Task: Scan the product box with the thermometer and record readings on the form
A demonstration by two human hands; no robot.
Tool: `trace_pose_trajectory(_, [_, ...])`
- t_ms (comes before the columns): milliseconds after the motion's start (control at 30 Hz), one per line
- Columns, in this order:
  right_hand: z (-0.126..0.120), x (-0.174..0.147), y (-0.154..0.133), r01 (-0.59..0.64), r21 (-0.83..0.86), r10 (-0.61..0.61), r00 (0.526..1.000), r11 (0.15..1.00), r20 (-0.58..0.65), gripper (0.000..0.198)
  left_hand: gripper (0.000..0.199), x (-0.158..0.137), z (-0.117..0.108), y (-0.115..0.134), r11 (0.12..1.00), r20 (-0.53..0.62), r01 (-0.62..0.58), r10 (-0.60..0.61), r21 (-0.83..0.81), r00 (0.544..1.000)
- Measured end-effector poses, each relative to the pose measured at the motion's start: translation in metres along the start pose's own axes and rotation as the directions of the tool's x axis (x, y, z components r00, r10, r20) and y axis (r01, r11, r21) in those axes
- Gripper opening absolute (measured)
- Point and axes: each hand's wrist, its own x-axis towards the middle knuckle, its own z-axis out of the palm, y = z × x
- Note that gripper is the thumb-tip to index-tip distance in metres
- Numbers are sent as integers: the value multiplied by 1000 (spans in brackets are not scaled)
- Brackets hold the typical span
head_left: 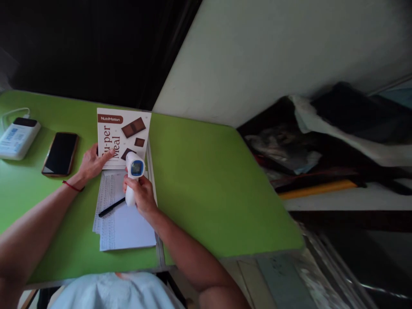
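My right hand [143, 194] is wrapped round the handle of a white infrared thermometer [129, 159], whose blue-framed screen faces me. Its front end overlaps the lower part of a white NutriMotion box [135, 118] printed with chocolate pieces. Against the box's lower left side, my left hand [92, 162] grips it with the thumb across the front; the other fingers are mostly hidden behind the edge. In front of the box lie sheets of paper [131, 229], some covered in writing. A black pen [111, 207] rests slantwise on them, just left of the thermometer's handle.
A phone [60, 153] lies dark-screened left of my left hand. Farther left is a white power bank [19, 137] with a cable. The green folding table [206, 184] has a seam beside the papers. Shelves with cloth [360, 111] stand to the right.
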Motion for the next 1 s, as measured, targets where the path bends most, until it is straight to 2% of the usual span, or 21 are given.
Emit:
trace_pose_trajectory(267, [0,1,-3,-83,22,83,997,996,7,35,60,0,-1,1,1000,-3,-25,25,15,1000])
trace_pose_trajectory(500, [-3,3,3,-46,-51,46,999,998,1,35,60,-1,-1,4,998,8,-50,51,-44,999])
trace_pose_trajectory(733, [-7,4,7,-25,-56,26,1000,998,10,31,61,-1,-2,3,999,14,-27,27,-21,1000])
trace_pose_trajectory(1000, [-6,4,2,-45,-76,45,999,996,4,32,57,-1,-3,3,998,9,-61,61,-4,998])
